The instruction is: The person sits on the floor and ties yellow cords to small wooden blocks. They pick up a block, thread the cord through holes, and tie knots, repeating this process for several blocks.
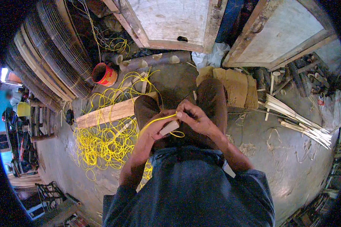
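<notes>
In front of my lap, my left hand (158, 124) is closed around a short pale wooden piece (169, 128). A yellow cord (149, 123) runs across that hand, and a small loop of it hangs below the wood. The fingertips of my right hand (196, 118) pinch the cord close to the left fingers. To the left, a tangled heap of the same yellow cord (96, 153) spreads over the floor and across a flat wooden plank (106, 111).
A red tub (104, 74) stands beyond the heap, near tall rolled slatted bundles (51, 53). Framed panels (170, 22) lean at the back. Split pale strips (305, 123) lie at the right, and folded brown sacking (235, 89) sits by my right knee.
</notes>
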A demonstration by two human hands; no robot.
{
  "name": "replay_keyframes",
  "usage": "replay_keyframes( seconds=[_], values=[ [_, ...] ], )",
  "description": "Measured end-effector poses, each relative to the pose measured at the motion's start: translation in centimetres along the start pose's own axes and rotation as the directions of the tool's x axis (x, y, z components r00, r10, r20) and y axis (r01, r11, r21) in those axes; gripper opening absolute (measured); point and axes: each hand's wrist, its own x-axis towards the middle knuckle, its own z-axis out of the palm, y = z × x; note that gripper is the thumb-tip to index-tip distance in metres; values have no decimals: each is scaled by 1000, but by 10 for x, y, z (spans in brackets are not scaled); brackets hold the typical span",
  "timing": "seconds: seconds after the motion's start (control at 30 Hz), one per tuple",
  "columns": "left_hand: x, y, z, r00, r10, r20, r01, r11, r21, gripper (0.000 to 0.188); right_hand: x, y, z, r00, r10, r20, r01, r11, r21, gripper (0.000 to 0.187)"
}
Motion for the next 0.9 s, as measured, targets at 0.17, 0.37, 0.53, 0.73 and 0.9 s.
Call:
replay_keyframes(
  seconds=[0.17, 0.37, 0.53, 0.73, 0.9],
  values=[
    [26, -26, -10, 986, -116, -124, 92, 979, -185, 24, -4, 14, -13, 809, 565, -162, -467, 785, 407, 30],
    [51, -37, -31, 932, 324, 165, -363, 811, 459, 20, -11, -13, -47, 964, 251, 93, -216, 934, -284, 26],
    [68, -62, -35, 847, 381, 370, -530, 561, 636, 20, -34, -4, -73, 951, -100, 292, 308, 226, -924, 34],
    [63, -65, -25, 906, 336, 257, -418, 617, 667, 20, -17, -5, -75, 991, 6, 133, 114, 476, -872, 37],
    [70, -73, -25, 899, 371, 233, -425, 612, 667, 19, -15, -17, -38, 989, -67, 131, 144, 264, -954, 26]
  ],
)
